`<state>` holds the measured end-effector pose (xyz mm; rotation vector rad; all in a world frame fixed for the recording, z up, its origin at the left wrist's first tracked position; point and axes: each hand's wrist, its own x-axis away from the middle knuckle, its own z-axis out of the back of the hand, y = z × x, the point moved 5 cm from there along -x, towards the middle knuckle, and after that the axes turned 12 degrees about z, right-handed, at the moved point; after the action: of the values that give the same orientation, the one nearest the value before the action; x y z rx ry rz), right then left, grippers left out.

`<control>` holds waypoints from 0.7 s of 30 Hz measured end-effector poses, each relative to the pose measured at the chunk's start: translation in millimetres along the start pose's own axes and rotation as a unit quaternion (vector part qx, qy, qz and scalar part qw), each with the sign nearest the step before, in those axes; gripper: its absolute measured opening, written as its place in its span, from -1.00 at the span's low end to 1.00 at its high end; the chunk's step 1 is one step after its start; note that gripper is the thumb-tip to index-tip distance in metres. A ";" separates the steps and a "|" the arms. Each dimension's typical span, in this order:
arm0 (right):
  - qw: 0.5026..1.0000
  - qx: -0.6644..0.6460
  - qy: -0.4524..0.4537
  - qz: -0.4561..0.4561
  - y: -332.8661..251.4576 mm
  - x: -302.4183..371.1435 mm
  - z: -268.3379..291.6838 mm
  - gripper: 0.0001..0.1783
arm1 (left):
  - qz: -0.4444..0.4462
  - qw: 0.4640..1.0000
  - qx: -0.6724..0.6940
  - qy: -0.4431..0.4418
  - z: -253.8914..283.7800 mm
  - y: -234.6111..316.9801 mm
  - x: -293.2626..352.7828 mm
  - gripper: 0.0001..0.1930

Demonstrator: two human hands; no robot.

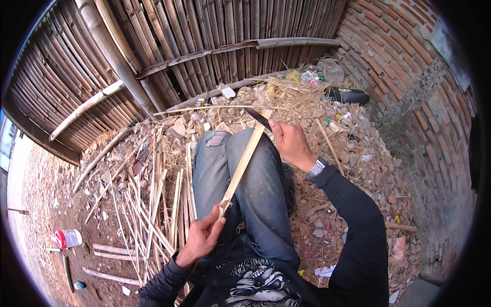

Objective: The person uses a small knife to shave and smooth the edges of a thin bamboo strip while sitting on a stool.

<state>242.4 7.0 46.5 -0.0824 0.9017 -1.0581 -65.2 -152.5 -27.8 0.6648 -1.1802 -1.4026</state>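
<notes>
A long, pale bamboo strip (245,156) slants across my right thigh, its lower end near my lap. My left hand (205,235) is closed round that lower end, thumb on top. In my right hand (292,143) is a dark-bladed knife (258,118), its handle hidden in the closed fingers. The blade lies across the strip near its far end and points to the left. Whether the edge is biting into the strip, I cannot tell. A metal watch (317,167) sits on my right wrist.
Several split bamboo strips (153,215) lie heaped on the ground to my left. A bamboo fence (215,30) stands ahead and a brick wall (404,61) at the right. Rubble (358,153) and straw surround my knees. A clear tub with a red rim (69,238) rests far left.
</notes>
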 end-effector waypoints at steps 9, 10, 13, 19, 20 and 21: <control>0.998 0.041 0.035 -0.033 17.1 -17.2 10.4 -0.51 | -0.011 1.000 -0.022 0.008 3.6 -2.3 -0.1 -0.49; 0.998 0.038 0.035 -0.035 16.3 -18.2 10.2 -0.51 | -0.018 1.000 -0.019 0.012 2.7 -6.5 -0.9 -0.49; 0.998 0.029 0.035 -0.046 17.2 -17.0 8.6 -0.51 | -0.009 1.000 -0.023 0.008 2.3 -4.9 -0.7 -0.49; 0.999 -0.011 -0.001 -0.034 6.2 0.0 -1.8 -0.48 | 0.016 1.000 -0.023 -0.013 -1.5 1.8 -2.7 -0.50; 0.999 -0.031 -0.011 -0.026 -5.8 6.3 -3.7 -0.47 | 0.017 1.000 -0.019 -0.013 -2.1 1.5 -3.2 -0.50; 0.998 -0.052 -0.021 -0.018 -17.1 14.5 -7.1 -0.45 | 0.023 1.000 -0.017 -0.013 -2.4 1.0 -3.1 -0.51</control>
<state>228.0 -10.7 41.1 -0.2073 0.9200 -1.0393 -62.0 -150.1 -28.4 0.5939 -1.1833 -1.3933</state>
